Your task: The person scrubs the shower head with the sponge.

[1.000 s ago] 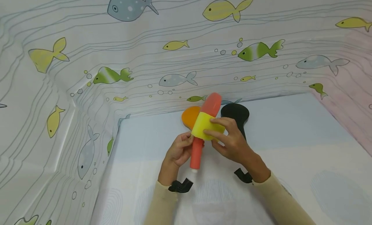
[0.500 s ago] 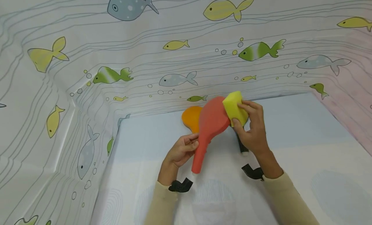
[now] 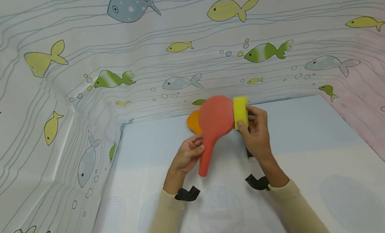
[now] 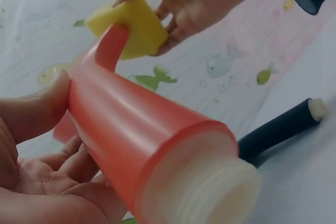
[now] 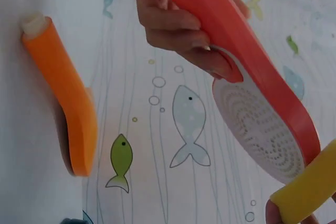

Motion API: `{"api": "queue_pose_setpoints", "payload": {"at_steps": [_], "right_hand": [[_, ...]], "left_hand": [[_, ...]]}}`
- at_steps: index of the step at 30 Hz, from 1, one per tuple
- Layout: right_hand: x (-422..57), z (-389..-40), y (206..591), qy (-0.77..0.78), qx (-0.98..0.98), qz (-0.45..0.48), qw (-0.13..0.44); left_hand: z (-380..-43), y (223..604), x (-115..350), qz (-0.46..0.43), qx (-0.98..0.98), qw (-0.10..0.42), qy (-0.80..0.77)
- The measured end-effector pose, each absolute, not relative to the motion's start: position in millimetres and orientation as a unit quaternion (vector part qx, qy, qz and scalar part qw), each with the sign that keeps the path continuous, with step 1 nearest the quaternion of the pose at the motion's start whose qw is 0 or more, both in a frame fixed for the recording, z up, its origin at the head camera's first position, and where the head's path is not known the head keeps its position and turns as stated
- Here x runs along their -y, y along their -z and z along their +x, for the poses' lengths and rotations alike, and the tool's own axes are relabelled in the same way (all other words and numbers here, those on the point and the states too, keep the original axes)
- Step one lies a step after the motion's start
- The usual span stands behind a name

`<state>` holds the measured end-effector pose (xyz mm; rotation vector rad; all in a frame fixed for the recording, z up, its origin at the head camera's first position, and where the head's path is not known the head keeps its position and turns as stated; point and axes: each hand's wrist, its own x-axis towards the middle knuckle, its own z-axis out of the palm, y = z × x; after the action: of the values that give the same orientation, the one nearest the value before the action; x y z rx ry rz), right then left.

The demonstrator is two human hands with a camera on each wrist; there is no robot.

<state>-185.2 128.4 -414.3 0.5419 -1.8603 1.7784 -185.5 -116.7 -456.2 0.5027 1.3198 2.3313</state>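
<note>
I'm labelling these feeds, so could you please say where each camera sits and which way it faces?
Head: head-worn, facing forward and down at the red shower head; left hand, right hand, sleeves show.
Left wrist: on that wrist, looking along the handle toward the sponge; both hands show.
Right wrist: on that wrist, facing the perforated plate; both hands show.
Both wrist views share the sponge.

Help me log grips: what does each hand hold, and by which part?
Left hand: red shower head, by the handle. Right hand: yellow sponge, by its edges.
</note>
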Motion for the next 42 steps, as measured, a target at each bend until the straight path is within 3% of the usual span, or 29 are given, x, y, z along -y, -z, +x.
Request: {"api": "queue_pose_setpoints", "payload": {"at_steps": [9, 18, 26, 35, 42], "right_hand": [[-105, -176, 420, -0.648, 0.710, 0.206, 0.182], [-116, -178, 414, -0.704, 0.675, 0.172, 0.141], [-147, -184, 403, -0.730, 0.652, 0.142, 0.150], [-175, -183, 393, -0.645, 0.740, 0.086, 0.172], [-181, -178, 388, -0.571, 0.790, 0.092, 0.201]], "left_hand": [[-189, 455, 118, 0.153, -0.425, 0.158, -0.878], [-191, 458, 117, 0.198, -0.471, 0.136, -0.848], [-192, 465, 120, 0.256, -0.561, 0.141, -0.775], [-188, 468, 113, 0.369, -0.662, 0.115, -0.642], [-186, 468, 109, 0.366, -0.666, 0.137, -0.635]]}}
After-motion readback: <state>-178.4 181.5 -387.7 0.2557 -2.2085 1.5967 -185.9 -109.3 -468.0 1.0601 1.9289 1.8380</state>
